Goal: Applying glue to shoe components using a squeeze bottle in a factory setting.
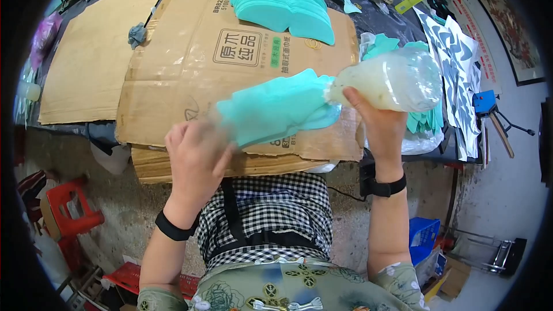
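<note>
My right hand (380, 121) is wrapped round a clear plastic bottle (397, 80) holding cloudy, whitish stuff. The bottle lies nearly level, its mouth pointing left and against the right end of some thin teal cut-out sheets (276, 109). These sheets overlap in a small pile on a flattened brown cardboard piece (167, 80). At their left end is my left hand (196, 150), its fingers smeared by motion; whether they grip a sheet cannot be made out. Beyond them, a thick fanned stack of teal cut-outs (282, 0) rests on the cardboard's far part.
More teal pieces (426, 121) lie in a plastic bag at the right, beside white sheets with dark patterns (455, 75). A yellow-green bottle (411, 2) is at the far right. Another cardboard sheet (86, 63) lies left. Below stand a red stool (72, 207) and a blue crate (423, 236).
</note>
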A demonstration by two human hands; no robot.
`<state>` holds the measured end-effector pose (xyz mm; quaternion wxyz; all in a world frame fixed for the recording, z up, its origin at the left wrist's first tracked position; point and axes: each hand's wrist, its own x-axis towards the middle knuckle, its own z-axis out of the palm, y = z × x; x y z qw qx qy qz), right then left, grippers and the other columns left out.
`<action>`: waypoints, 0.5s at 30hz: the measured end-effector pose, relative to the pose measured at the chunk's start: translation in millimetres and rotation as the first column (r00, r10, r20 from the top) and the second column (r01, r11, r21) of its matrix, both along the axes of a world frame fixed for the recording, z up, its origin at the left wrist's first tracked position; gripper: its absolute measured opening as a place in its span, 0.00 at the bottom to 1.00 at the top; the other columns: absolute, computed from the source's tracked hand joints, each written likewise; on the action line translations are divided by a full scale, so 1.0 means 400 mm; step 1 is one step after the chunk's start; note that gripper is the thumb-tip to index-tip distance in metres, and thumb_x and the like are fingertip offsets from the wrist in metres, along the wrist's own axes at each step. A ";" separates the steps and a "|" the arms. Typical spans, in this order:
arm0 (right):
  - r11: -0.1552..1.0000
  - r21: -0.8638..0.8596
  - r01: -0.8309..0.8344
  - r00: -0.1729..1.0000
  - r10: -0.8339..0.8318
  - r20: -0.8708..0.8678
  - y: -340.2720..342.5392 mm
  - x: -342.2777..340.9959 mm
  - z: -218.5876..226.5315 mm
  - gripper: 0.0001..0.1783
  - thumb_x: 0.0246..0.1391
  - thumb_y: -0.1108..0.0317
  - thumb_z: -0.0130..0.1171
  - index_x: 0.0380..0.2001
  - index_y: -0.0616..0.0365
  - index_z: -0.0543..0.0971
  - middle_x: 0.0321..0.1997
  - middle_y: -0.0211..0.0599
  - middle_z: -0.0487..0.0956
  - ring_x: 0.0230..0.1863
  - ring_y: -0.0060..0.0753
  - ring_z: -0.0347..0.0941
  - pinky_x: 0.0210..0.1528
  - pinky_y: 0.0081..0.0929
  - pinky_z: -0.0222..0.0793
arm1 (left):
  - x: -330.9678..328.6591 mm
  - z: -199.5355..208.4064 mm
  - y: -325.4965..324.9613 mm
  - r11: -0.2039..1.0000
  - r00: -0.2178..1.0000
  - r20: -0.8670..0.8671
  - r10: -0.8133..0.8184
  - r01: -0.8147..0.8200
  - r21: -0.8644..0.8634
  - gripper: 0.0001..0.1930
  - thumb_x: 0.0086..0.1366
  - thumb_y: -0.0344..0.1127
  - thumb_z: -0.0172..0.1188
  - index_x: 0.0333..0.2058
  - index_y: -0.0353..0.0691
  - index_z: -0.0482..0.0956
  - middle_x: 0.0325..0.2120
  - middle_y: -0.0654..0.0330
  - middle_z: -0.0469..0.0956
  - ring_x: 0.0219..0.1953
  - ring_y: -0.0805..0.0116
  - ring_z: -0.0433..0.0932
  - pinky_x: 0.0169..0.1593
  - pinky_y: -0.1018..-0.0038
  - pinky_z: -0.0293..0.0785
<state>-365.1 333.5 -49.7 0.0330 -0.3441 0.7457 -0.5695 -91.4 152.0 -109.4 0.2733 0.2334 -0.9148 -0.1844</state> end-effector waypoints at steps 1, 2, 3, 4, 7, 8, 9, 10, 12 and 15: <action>0.990 0.140 -0.030 0.960 0.067 -0.271 -0.007 0.023 -0.009 0.21 0.51 0.70 0.78 0.48 0.61 0.84 0.48 0.40 0.87 0.49 0.40 0.85 0.53 0.36 0.80 | 0.007 0.002 -0.005 0.999 0.999 -0.026 0.036 -0.035 0.028 0.20 0.58 0.33 0.71 0.50 0.47 0.85 0.46 0.58 0.78 0.50 0.53 0.71 0.58 0.57 0.64; 0.979 0.200 -0.029 0.949 0.089 -0.303 -0.019 0.052 -0.014 0.21 0.51 0.70 0.77 0.49 0.60 0.84 0.48 0.40 0.87 0.50 0.40 0.85 0.53 0.37 0.80 | 0.014 0.004 -0.013 0.995 0.996 -0.046 0.075 -0.072 0.065 0.20 0.58 0.32 0.70 0.51 0.47 0.84 0.46 0.57 0.78 0.51 0.53 0.71 0.58 0.57 0.64; 0.974 0.218 -0.058 0.921 0.137 -0.365 -0.035 0.085 -0.015 0.20 0.52 0.70 0.76 0.49 0.59 0.84 0.49 0.40 0.87 0.50 0.41 0.85 0.53 0.37 0.80 | 0.028 0.011 -0.024 0.992 0.993 -0.028 0.115 -0.114 0.047 0.21 0.59 0.31 0.69 0.53 0.44 0.83 0.46 0.55 0.78 0.50 0.53 0.72 0.57 0.59 0.66; 0.975 0.187 -0.119 0.901 0.185 -0.392 -0.057 0.127 -0.018 0.20 0.52 0.71 0.75 0.49 0.58 0.84 0.49 0.40 0.87 0.50 0.42 0.85 0.53 0.38 0.80 | 0.038 0.014 -0.033 0.988 0.989 -0.045 0.144 -0.141 0.062 0.21 0.59 0.31 0.68 0.53 0.44 0.83 0.46 0.55 0.78 0.50 0.52 0.72 0.57 0.59 0.66; 0.937 0.048 -0.346 0.889 0.344 -0.301 -0.121 0.279 -0.015 0.20 0.51 0.72 0.72 0.49 0.57 0.84 0.50 0.42 0.86 0.50 0.47 0.84 0.52 0.39 0.79 | 0.065 0.021 -0.064 0.977 0.973 -0.112 0.200 -0.190 0.095 0.21 0.61 0.32 0.68 0.54 0.42 0.83 0.45 0.54 0.79 0.49 0.52 0.73 0.56 0.61 0.68; 0.902 0.079 -0.425 0.873 0.431 -0.229 -0.132 0.303 -0.006 0.20 0.51 0.73 0.72 0.49 0.57 0.84 0.50 0.44 0.86 0.50 0.49 0.84 0.52 0.39 0.79 | 0.073 0.022 -0.076 0.983 0.981 -0.055 0.184 -0.184 0.007 0.21 0.61 0.31 0.68 0.54 0.42 0.83 0.45 0.54 0.79 0.49 0.52 0.73 0.57 0.61 0.67; 0.899 0.017 -0.438 0.880 0.433 -0.194 -0.146 0.320 0.001 0.20 0.51 0.73 0.71 0.50 0.57 0.83 0.49 0.45 0.86 0.50 0.51 0.83 0.51 0.39 0.79 | 0.083 0.023 -0.076 0.981 0.977 -0.095 0.193 -0.191 0.028 0.21 0.61 0.31 0.68 0.54 0.42 0.83 0.46 0.54 0.79 0.49 0.53 0.73 0.57 0.62 0.67; 0.887 0.023 -0.461 0.866 0.456 -0.207 -0.157 0.315 0.011 0.21 0.51 0.73 0.71 0.50 0.57 0.83 0.49 0.46 0.86 0.50 0.52 0.83 0.51 0.39 0.79 | 0.095 0.026 -0.078 0.979 0.971 -0.133 0.201 -0.196 0.047 0.21 0.61 0.30 0.68 0.54 0.42 0.83 0.46 0.55 0.78 0.49 0.53 0.73 0.57 0.62 0.67; 0.893 0.089 -0.440 0.821 0.441 -0.362 -0.168 0.293 0.026 0.21 0.51 0.74 0.70 0.50 0.57 0.83 0.49 0.46 0.85 0.49 0.52 0.83 0.49 0.38 0.79 | 0.130 0.041 -0.084 0.964 0.956 -0.129 0.264 -0.261 0.046 0.20 0.61 0.29 0.68 0.53 0.42 0.82 0.46 0.55 0.78 0.50 0.54 0.73 0.57 0.63 0.67; 0.923 0.191 -0.335 0.821 0.385 -0.422 -0.169 0.248 0.036 0.21 0.52 0.76 0.69 0.51 0.57 0.83 0.50 0.47 0.85 0.48 0.53 0.83 0.48 0.38 0.79 | 0.161 0.057 -0.078 0.937 0.931 -0.102 0.350 -0.344 0.067 0.17 0.62 0.29 0.68 0.51 0.41 0.82 0.46 0.56 0.78 0.50 0.55 0.73 0.58 0.63 0.67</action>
